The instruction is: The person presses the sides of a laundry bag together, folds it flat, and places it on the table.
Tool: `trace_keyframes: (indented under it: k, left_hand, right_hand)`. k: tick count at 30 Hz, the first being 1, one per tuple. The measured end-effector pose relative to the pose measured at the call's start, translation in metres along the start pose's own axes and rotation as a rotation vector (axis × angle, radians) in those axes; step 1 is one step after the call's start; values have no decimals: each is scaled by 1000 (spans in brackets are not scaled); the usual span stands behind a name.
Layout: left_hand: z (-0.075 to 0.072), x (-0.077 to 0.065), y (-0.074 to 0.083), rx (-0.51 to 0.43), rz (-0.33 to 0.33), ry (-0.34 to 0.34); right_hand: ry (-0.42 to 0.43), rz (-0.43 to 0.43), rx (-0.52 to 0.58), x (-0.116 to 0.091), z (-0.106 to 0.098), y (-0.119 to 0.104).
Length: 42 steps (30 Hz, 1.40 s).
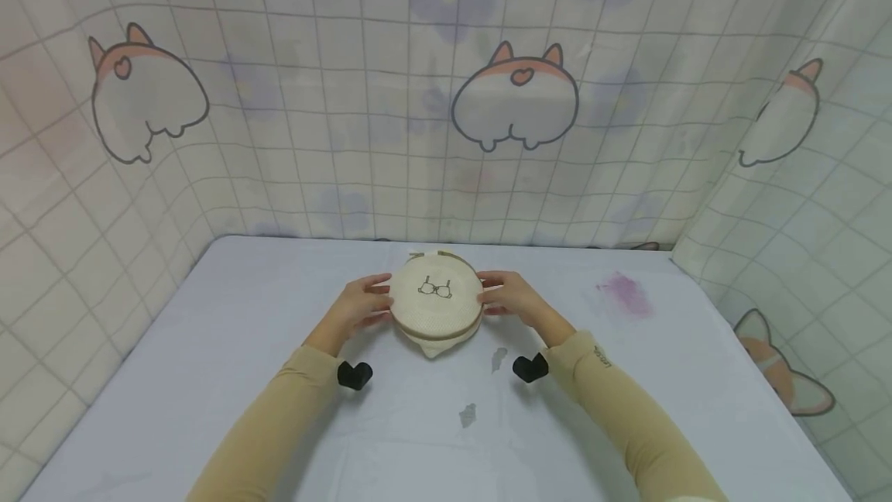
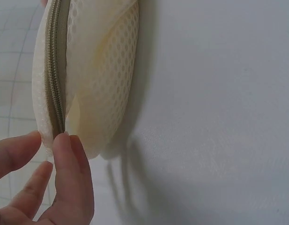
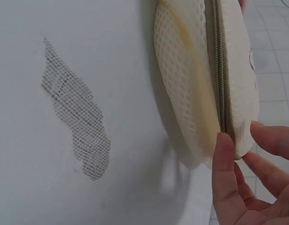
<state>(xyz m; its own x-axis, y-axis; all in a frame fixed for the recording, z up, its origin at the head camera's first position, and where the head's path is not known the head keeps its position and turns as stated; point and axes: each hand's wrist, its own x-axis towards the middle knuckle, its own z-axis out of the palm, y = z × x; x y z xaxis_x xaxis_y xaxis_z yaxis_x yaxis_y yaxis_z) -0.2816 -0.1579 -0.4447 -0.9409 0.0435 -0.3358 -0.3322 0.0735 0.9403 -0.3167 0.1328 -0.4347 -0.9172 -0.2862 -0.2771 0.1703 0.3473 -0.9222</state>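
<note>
Both hands (image 1: 358, 303) (image 1: 514, 297) pinch a round cream pouch (image 1: 428, 316) (honeycomb mesh, toothed zipper (image 2: 54, 70)) at opposite edges.

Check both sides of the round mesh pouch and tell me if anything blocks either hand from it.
Nothing visible does. The left hand and right hand are at opposite sides of the round mesh pouch; the wrist views show their fingers touching its edge by the zipper, with no object in between.
</note>
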Motion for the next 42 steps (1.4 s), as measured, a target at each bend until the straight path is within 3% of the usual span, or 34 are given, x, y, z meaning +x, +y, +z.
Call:
trace_keyframes:
  k: [13, 32, 42]
  left_hand:
    - [3, 5, 6, 74, 12, 31]
    - [7, 8, 6, 119, 42, 26]
    - [7, 7, 6, 145, 26, 39]
  right_hand:
    - [12, -14, -114, 2, -5, -10]
    - [6, -7, -114, 7, -4, -3]
    - [3, -2, -131, 10, -2, 1]
